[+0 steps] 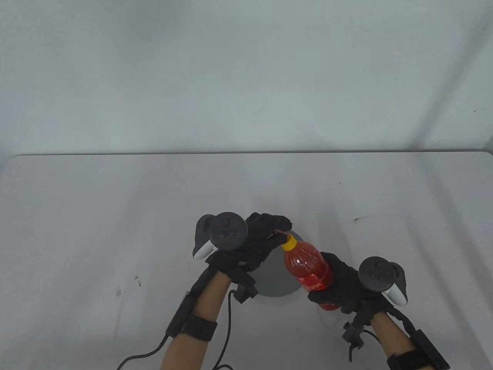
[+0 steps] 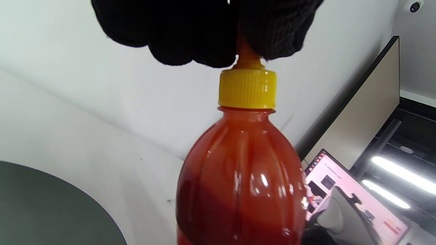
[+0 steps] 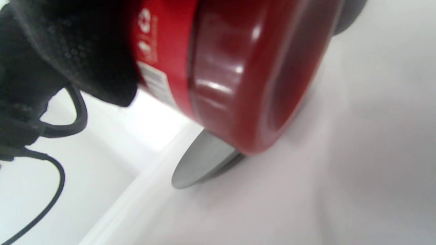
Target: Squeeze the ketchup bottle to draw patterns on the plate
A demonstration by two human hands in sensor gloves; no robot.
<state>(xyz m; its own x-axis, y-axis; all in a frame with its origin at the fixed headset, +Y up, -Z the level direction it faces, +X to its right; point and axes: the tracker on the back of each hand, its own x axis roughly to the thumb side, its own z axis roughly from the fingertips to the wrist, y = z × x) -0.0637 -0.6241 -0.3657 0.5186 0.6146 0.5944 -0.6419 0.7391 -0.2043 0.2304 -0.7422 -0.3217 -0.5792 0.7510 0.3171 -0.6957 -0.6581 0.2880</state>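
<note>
Low in the frame's centre, over the grey plate, the full, probably heavy, soft-walled bottle is gripped round its slick lower body by the right hand, its nozzle tip pinched by the left hand.

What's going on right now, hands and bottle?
Right hand grips ketchup bottle, tilted above grey plate. Left hand pinches the tip above the yellow cap. No ketchup visible on plate. Nothing in the way.
</note>
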